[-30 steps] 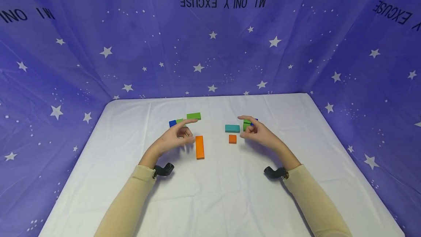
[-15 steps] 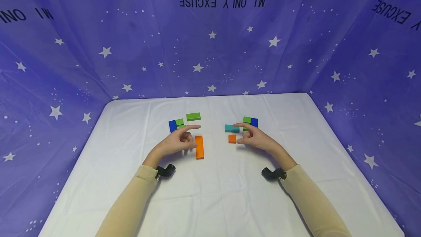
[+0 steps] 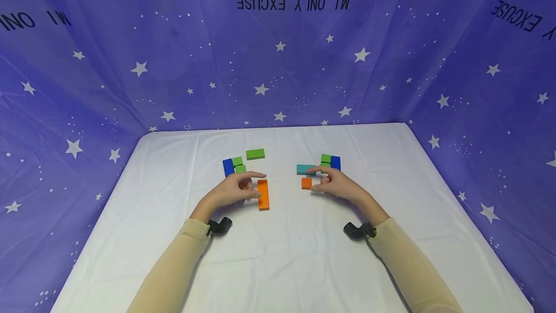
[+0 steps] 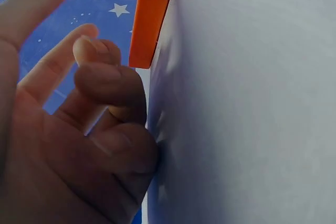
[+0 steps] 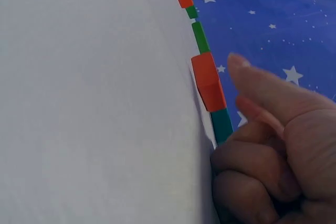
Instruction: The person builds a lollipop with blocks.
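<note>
Fingers of the left hand [image 3: 232, 190], left of centre in the head view, are parted: index finger stretched out, thumb set away from it, the others curled with nothing inside them. Thumb and index tip overlap the left edge and upper end of the long orange block [image 3: 263, 198], which lies near the middle of the frame; whether they touch it I cannot tell. From the left wrist, that block stands at the top of the picture, just above the bent fingers.

Right of centre, the fingers of the right hand [image 3: 343, 183] are likewise apart and grip nothing. Its thumb tip ends at the right edge of the small orange block [image 3: 306, 184], and its index finger passes over the teal block [image 3: 302, 169] just above; contact there is unclear. In the right wrist view, a fingertip shows to the right of the small orange block, with a gap between.

Farther up the frame, a lone green block [image 3: 255, 154] lies left of centre. Below and left of it sit a blue block [image 3: 228, 166] and two green ones [image 3: 237, 161]. Another blue block [image 3: 336, 162], with two green neighbours [image 3: 326, 158], is beyond the right hand. White cloth covers the desk [image 3: 278, 264].
</note>
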`<move>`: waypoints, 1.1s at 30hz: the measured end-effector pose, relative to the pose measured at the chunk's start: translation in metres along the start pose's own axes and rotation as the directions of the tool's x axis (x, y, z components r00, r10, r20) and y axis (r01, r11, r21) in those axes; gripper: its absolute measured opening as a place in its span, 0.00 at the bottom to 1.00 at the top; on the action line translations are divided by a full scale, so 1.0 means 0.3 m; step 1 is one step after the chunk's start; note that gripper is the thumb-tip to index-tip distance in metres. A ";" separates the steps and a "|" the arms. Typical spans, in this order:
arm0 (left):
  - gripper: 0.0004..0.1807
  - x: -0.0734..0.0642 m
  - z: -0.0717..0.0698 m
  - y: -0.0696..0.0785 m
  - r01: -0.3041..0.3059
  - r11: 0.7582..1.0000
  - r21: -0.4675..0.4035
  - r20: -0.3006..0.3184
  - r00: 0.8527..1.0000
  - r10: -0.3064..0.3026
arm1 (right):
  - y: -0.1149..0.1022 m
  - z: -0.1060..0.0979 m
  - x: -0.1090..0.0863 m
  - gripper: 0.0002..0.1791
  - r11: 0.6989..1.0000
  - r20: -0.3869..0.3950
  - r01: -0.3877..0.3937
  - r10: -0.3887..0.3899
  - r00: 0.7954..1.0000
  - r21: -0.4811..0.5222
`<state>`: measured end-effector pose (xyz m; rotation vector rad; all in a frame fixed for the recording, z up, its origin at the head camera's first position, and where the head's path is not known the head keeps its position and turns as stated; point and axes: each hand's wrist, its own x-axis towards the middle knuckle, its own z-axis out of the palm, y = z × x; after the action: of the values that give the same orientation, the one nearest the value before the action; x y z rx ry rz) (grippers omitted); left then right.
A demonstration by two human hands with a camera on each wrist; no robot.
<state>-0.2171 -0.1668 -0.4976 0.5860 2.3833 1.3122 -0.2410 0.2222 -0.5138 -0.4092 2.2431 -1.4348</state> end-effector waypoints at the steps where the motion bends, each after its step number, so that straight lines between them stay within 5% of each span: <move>1: 0.30 0.001 0.001 -0.001 0.007 1.000 0.009 -0.003 1.000 -0.007 | 0.000 0.001 0.000 0.34 1.000 -0.008 -0.006 0.006 1.000 -0.007; 19: 0.25 0.005 0.031 0.008 0.100 0.985 0.141 -0.088 0.992 -0.088 | -0.017 0.024 0.005 0.25 0.993 -0.100 -0.101 0.095 0.990 -0.062; 33: 0.25 0.006 0.051 0.030 0.130 0.967 0.220 -0.085 0.990 -0.113 | -0.008 0.029 0.006 0.24 0.976 -0.170 -0.118 0.087 0.982 -0.180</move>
<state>-0.2094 -0.1508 -0.4980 0.4513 2.6031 1.0359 -0.2379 0.2136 -0.5151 -0.2387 2.5029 -1.2456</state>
